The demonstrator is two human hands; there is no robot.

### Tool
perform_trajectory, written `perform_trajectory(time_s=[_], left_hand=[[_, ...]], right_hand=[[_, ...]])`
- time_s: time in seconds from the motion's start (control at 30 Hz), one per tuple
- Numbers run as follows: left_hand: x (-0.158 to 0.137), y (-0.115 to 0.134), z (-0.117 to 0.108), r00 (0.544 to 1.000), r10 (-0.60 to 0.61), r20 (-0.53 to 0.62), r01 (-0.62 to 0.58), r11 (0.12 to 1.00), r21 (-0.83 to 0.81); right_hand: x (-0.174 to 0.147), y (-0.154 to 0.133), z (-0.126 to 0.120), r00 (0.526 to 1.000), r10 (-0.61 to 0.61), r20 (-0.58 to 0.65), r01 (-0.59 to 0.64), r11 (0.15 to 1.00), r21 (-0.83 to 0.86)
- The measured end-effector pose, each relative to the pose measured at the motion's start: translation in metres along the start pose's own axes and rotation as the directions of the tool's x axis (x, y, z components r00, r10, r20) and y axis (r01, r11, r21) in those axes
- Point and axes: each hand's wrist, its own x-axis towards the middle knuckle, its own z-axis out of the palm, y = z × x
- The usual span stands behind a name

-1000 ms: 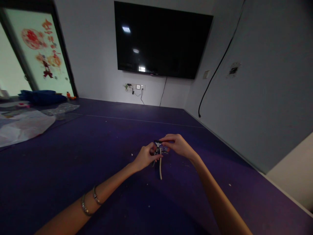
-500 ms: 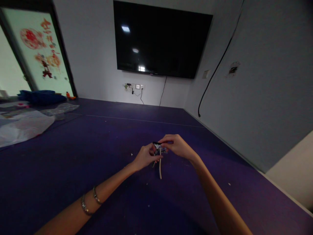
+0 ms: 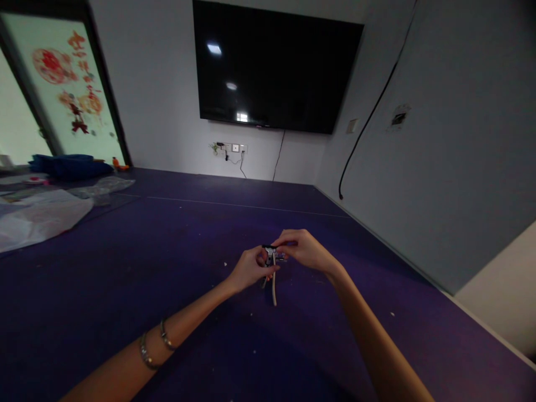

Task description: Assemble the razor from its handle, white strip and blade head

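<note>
Both hands meet over the purple surface, around a small black and silver metal device (image 3: pixel 269 255). A pale, slightly curved cord-like piece (image 3: pixel 274 290) hangs down from it; its upper end lies between my hands. My left hand (image 3: pixel 250 270) grips the device from the left, with the thumb across its lower part. On the right, my right hand (image 3: pixel 302 249) pinches the upper right side with thumb and fingertips. The fingers hide much of the device, and I cannot make out its exact kind.
The purple surface (image 3: pixel 167 268) carries a few tiny pale scraps. White plastic sheeting (image 3: pixel 46 218), clear wrap (image 3: pixel 103 187) and a dark blue cloth (image 3: pixel 71 166) lie at the left. A television (image 3: pixel 276 67) hangs on the wall; a black cable (image 3: pixel 368 128) dangles at the right.
Almost nothing differs. Both hands keep their hold on the device in nearly the same place, and the whole view has shifted very slightly.
</note>
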Motion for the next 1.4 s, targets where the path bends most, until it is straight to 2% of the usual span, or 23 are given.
perform_trajectory(time_s=[0.13,0.27,0.43,0.5,0.6,0.73,0.83,1.1,1.2,1.3,1.4], left_hand=[[0.001,0.001,0.0,1.0,-0.018,-0.01,0.017,0.993,-0.121],[0.005,0.007,-0.008,0.997,-0.065,-0.034,0.053,0.96,-0.276],[0.012,0.02,-0.025,0.987,-0.067,-0.144,0.03,0.969,-0.247],[0.013,0.024,-0.029,0.98,-0.067,-0.188,0.019,0.97,-0.242],[0.013,0.03,-0.034,0.975,-0.082,-0.205,0.024,0.963,-0.268],[0.013,0.034,-0.036,0.981,-0.091,-0.174,0.036,0.955,-0.295],[0.012,0.034,-0.034,0.983,-0.085,-0.16,0.033,0.952,-0.304],[0.017,0.022,-0.032,0.99,-0.099,-0.097,0.063,0.943,-0.327],[0.02,0.014,-0.036,0.977,-0.169,-0.127,0.125,0.947,-0.296],[0.023,0.006,-0.043,0.928,-0.276,-0.25,0.212,0.944,-0.254],[0.026,-0.003,-0.051,0.899,-0.304,-0.315,0.267,0.951,-0.158]], right_hand=[[0.0,-0.001,0.001,1.0,0.025,0.001,-0.025,0.999,0.035],[0.003,0.001,0.003,0.996,0.046,-0.082,-0.039,0.996,0.081],[0.005,0.017,0.003,0.966,0.11,-0.235,-0.109,0.994,0.017],[0.005,0.023,0.004,0.965,0.136,-0.224,-0.143,0.99,-0.016],[0.006,0.028,0.008,0.98,0.139,-0.14,-0.149,0.986,-0.067],[0.007,0.027,0.02,0.998,0.063,0.003,-0.063,0.995,-0.074],[0.009,0.024,0.034,0.998,0.025,0.058,-0.021,0.998,-0.061],[0.012,0.022,0.063,0.995,0.098,-0.01,-0.099,0.994,-0.047],[0.011,0.029,0.065,0.979,0.195,-0.058,-0.2,0.974,-0.106],[0.009,0.042,0.066,0.924,0.379,-0.059,-0.382,0.898,-0.219],[0.006,0.055,0.071,0.866,0.499,-0.028,-0.483,0.822,-0.301]])
